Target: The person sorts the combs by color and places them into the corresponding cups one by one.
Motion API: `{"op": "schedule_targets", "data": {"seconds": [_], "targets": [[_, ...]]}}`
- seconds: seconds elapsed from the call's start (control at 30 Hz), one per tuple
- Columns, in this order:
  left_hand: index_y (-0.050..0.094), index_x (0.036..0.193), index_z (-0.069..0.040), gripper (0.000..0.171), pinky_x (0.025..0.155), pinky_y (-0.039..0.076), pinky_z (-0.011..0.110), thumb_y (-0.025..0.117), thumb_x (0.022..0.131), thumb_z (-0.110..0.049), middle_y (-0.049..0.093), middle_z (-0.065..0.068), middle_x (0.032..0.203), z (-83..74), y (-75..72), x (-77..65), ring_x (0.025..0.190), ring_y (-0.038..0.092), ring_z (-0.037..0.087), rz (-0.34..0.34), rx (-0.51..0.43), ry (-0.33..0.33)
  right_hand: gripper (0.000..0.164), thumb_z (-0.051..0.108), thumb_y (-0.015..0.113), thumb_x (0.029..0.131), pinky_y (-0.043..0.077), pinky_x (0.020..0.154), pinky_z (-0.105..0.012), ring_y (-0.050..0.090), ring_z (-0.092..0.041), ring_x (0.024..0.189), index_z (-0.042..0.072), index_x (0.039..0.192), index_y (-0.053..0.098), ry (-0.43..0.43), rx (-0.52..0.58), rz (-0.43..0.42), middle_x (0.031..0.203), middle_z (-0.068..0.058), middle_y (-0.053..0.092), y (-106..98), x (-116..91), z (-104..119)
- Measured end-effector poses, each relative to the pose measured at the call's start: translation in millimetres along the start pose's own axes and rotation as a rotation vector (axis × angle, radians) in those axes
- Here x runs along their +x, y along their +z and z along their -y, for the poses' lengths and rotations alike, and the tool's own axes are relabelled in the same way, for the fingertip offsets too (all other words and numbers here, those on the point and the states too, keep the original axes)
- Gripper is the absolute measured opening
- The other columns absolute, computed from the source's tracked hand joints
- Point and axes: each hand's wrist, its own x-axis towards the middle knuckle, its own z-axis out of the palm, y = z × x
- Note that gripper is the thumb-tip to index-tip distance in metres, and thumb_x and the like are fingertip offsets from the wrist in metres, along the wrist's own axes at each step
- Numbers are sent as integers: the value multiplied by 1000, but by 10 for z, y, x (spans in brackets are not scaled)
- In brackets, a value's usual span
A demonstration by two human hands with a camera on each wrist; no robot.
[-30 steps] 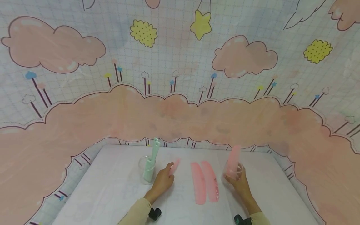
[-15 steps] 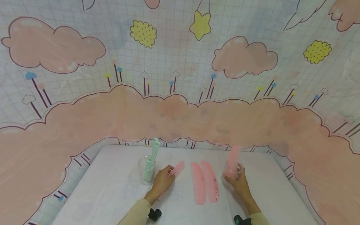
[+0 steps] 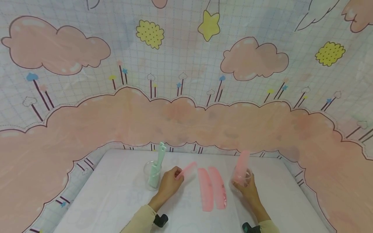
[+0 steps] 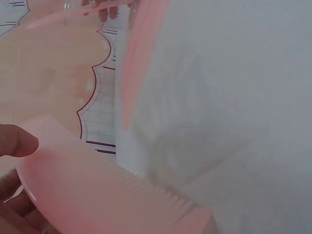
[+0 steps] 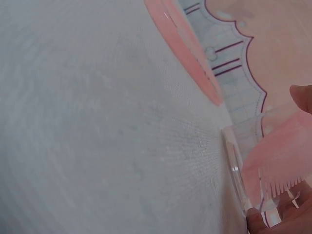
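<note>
My left hand (image 3: 171, 182) pinches a pink comb (image 3: 187, 170) above the table, left of centre. The left wrist view shows that comb (image 4: 112, 183) up close, its teeth facing the tabletop and my thumb on its near end. On the right, my right hand (image 3: 246, 189) grips a clear cup (image 3: 232, 183) that holds an upright pink comb (image 3: 241, 166). In the right wrist view, the comb's teeth (image 5: 287, 185) show through the cup wall. Between my hands lie two more pink combs, a left one (image 3: 206, 191) and a right one (image 3: 219, 189), side by side.
Left of my left hand stands another clear cup (image 3: 147, 173) with green combs (image 3: 155, 171) in it. A white cloth covers the table (image 3: 102, 194). Behind it hangs a printed backdrop (image 3: 186, 123) with clouds and stars.
My left hand has shifted slightly right and turned the comb, whose far end now points further up and right. The right hand and its cup have stayed put.
</note>
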Motion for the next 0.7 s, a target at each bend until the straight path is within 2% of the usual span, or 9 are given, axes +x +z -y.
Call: {"op": "schedule_targets", "data": {"seconds": [0.33, 0.7], "targets": [[66, 95, -11, 9, 70, 50, 24, 68, 87, -14, 70, 1, 85, -137, -129, 24, 79, 61, 12, -16, -40, 16, 103, 31, 75, 86, 30, 113, -63, 32, -47, 139, 12, 156, 3, 13, 18, 9, 150, -27, 28, -3, 3, -1], [65, 93, -12, 7, 67, 49, 22, 69, 87, -12, 69, 1, 85, -307, -228, 58, 83, 63, 14, -41, -90, 29, 101, 30, 74, 86, 33, 111, -63, 34, -47, 138, 13, 156, 4, -14, 24, 4, 149, -27, 28, 3, 6, -33]]}}
